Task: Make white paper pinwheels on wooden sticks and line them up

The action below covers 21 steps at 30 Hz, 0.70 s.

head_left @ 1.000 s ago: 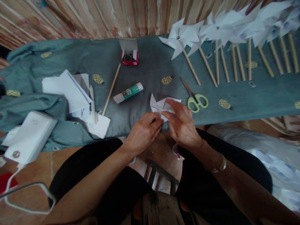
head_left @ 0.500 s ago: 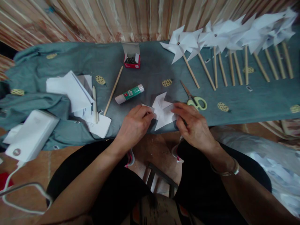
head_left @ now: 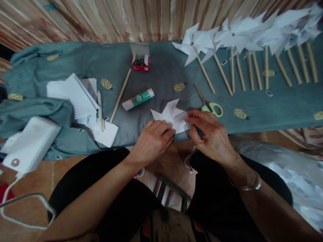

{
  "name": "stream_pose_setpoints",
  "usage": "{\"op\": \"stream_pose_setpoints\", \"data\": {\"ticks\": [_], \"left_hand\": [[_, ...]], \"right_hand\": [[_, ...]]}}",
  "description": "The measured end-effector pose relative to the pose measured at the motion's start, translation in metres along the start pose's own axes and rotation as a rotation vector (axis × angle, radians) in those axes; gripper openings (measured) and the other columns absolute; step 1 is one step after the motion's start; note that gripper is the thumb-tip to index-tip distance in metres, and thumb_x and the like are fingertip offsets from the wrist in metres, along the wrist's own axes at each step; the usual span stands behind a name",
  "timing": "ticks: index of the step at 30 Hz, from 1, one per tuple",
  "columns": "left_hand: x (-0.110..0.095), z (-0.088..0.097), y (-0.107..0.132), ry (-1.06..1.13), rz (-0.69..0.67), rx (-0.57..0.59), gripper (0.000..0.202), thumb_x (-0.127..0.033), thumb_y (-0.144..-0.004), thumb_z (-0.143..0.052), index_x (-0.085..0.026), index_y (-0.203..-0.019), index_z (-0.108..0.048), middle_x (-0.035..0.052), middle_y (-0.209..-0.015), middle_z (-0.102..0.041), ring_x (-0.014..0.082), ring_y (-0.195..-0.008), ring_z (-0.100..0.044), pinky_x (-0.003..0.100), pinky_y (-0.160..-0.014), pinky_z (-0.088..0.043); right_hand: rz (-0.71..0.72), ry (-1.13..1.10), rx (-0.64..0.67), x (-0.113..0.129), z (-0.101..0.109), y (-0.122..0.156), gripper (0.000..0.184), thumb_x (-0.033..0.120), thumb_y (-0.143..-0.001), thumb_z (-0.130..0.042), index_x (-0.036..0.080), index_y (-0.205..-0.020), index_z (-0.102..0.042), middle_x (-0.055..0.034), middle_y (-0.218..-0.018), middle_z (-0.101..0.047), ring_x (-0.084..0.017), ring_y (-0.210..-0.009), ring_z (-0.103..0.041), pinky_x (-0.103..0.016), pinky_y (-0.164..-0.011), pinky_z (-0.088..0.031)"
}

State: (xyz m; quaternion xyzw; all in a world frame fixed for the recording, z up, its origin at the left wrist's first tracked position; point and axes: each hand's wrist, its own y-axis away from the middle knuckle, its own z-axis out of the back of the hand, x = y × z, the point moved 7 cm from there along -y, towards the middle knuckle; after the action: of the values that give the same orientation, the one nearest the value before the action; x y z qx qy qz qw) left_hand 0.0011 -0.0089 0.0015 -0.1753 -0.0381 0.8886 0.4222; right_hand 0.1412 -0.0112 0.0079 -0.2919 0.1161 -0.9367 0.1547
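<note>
A folded white paper pinwheel (head_left: 174,117) without a stick lies near the front edge of the cloth-covered table. My left hand (head_left: 154,139) has its fingers closed over the pinwheel's lower left blade; the fingertips hide that blade. At the pinwheel's right edge, my right hand (head_left: 209,134) holds the paper between bent fingers and thumb. Just behind that hand lie green-handled scissors (head_left: 208,104), blades pointing away. A glue stick (head_left: 138,99) with a green label rests behind the left hand, and a bare wooden stick (head_left: 120,95) is farther left.
Several finished pinwheels (head_left: 192,44) on sticks lie in a row at the back right. A red box (head_left: 140,64) of small metal pins stands open at the back. White paper sheets (head_left: 73,94), a pale pen-like tool (head_left: 100,111) and a white power bank (head_left: 31,143) with a cable are left.
My left hand has moved right, from the pinwheel's left blade to its lower blade, leaving the left blade uncovered. My right hand stays at the right edge. The view has shifted slightly.
</note>
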Motion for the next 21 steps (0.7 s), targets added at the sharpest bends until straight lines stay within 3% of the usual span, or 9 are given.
{"op": "stream_pose_setpoints", "data": {"ticks": [3, 6, 9, 14, 21], "left_hand": [[-0.002, 0.004, 0.001, -0.039, -0.044, -0.033, 0.015, -0.018, -0.092, -0.053, -0.014, -0.098, -0.066, 0.0067, -0.094, -0.068, 0.0195, -0.084, -0.058, 0.033, -0.072, -0.042], [-0.002, 0.007, 0.004, -0.059, -0.064, -0.056, 0.014, -0.015, -0.091, -0.053, -0.012, -0.097, -0.066, 0.0074, -0.094, -0.068, 0.0191, -0.083, -0.059, 0.033, -0.072, -0.042], [-0.001, 0.010, 0.006, -0.059, -0.055, -0.076, 0.014, -0.015, -0.090, -0.053, -0.012, -0.096, -0.066, 0.0072, -0.092, -0.069, 0.0192, -0.081, -0.059, 0.033, -0.071, -0.043], [0.003, 0.012, 0.009, -0.042, -0.042, -0.076, 0.015, -0.014, -0.090, -0.052, -0.013, -0.095, -0.066, 0.0073, -0.093, -0.070, 0.0193, -0.083, -0.060, 0.033, -0.072, -0.044], [0.006, 0.011, 0.011, -0.056, -0.029, -0.061, 0.016, -0.015, -0.091, -0.051, -0.014, -0.094, -0.066, 0.0082, -0.097, -0.070, 0.0209, -0.087, -0.059, 0.035, -0.072, -0.043]], "right_hand": [[0.013, -0.014, 0.038, 0.001, 0.002, 0.000, 0.025, 0.015, -0.080, -0.057, 0.016, -0.103, -0.067, -0.0148, -0.125, -0.060, -0.029, -0.113, -0.058, -0.047, -0.099, -0.046], [0.037, -0.032, 0.148, 0.003, -0.001, 0.001, 0.036, 0.019, -0.076, -0.063, 0.015, -0.111, -0.062, -0.0177, -0.142, -0.045, -0.034, -0.130, -0.045, -0.052, -0.105, -0.039], [0.014, -0.044, 0.229, 0.001, -0.005, 0.003, 0.032, 0.020, -0.077, -0.062, 0.019, -0.109, -0.060, -0.0147, -0.151, -0.035, -0.036, -0.137, -0.036, -0.057, -0.108, -0.034], [0.022, -0.093, 0.247, 0.001, -0.005, 0.003, 0.016, 0.016, -0.080, -0.058, 0.020, -0.095, -0.061, -0.0133, -0.149, -0.037, -0.033, -0.138, -0.036, -0.054, -0.109, -0.034], [0.037, -0.088, 0.252, 0.001, -0.008, 0.003, 0.013, 0.015, -0.081, -0.058, 0.022, -0.091, -0.061, -0.0127, -0.146, -0.042, -0.031, -0.136, -0.041, -0.054, -0.109, -0.036]]}}
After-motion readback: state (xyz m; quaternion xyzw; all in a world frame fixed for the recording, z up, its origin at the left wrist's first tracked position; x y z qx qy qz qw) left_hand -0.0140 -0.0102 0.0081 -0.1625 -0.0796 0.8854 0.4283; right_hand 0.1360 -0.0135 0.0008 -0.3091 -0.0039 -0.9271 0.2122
